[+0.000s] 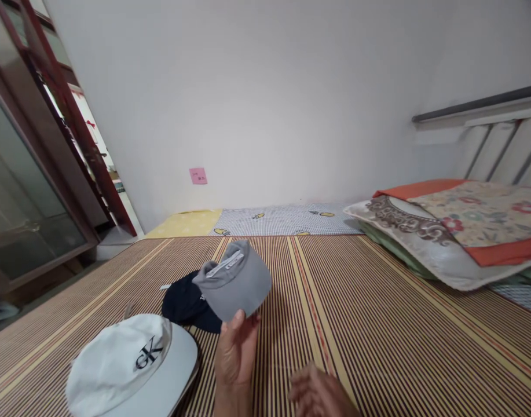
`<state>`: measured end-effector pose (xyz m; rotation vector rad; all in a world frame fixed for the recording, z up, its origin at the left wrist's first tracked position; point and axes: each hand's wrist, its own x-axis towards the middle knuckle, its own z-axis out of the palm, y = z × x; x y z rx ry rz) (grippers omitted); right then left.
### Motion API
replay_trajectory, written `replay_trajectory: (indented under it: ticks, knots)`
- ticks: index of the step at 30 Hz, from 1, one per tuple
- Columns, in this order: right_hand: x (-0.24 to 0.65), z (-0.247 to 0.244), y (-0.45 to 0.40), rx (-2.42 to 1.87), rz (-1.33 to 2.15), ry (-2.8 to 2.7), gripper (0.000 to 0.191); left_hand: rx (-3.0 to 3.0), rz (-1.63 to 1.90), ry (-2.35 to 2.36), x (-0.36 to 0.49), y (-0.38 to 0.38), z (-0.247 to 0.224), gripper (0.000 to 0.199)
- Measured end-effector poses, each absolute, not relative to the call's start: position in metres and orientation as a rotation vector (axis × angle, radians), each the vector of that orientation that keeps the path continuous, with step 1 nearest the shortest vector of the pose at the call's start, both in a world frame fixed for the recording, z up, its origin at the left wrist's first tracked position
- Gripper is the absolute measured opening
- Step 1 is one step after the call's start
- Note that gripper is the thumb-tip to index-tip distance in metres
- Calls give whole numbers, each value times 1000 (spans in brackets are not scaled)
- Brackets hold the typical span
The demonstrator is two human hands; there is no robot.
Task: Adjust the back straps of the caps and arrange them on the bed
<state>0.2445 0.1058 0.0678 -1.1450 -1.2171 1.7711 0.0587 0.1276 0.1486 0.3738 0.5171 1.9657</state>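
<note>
My left hand [237, 350] pinches a grey cap [243, 284] by the edge of its brim, thumb on the near face and fingers behind it. The cap is tilted, so its inside and a white label show. Behind and left of it a dark navy cap [185, 304] lies on the striped mat, partly covered from view. A white cap [113, 365] with black letters rests nearest me on the left, brim to the right. Low in the view, my right hand [319, 391] is slightly blurred, fingers loosely bent and apart, holding nothing.
The striped mat [378, 347] covers the bed. Folded bedding and a pillow [447, 266] lie at the right by a railed headboard [504, 145]. A white wall [291, 104] with a pink note [198, 176] stands behind. A glass-fronted cabinet [26, 191] is at the left.
</note>
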Motion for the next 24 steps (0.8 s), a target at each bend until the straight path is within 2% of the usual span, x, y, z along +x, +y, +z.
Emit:
replay_trajectory:
  ticks: [2,4,7,10,12,14,20,24]
  knots:
    - [252,104,126,-973,1921,-1012,73,418,1836,488,77,128,144,67]
    - [263,138,145,-722,1837,-844,70,499,1677,463,95,127,139,71]
    - [286,166,169,-632,1745,-684,51,632,1418,441,120,123,135,75]
    - [312,160,181,-732,1568,-585,41,722,1231,413,133,119,131,75]
    - [326,147,182,-761,1532,-608,42,703,1205,408,134,119,126,64]
    - [335,138,178,-752,1559,-693,43,606,1273,413,129,122,119,50]
    - [339,135,162,-662,1685,-1130,54,463,1408,514,100,127,121,26]
    - [334,137,159,-642,1683,-1149,60,576,1423,594,89,119,138,36]
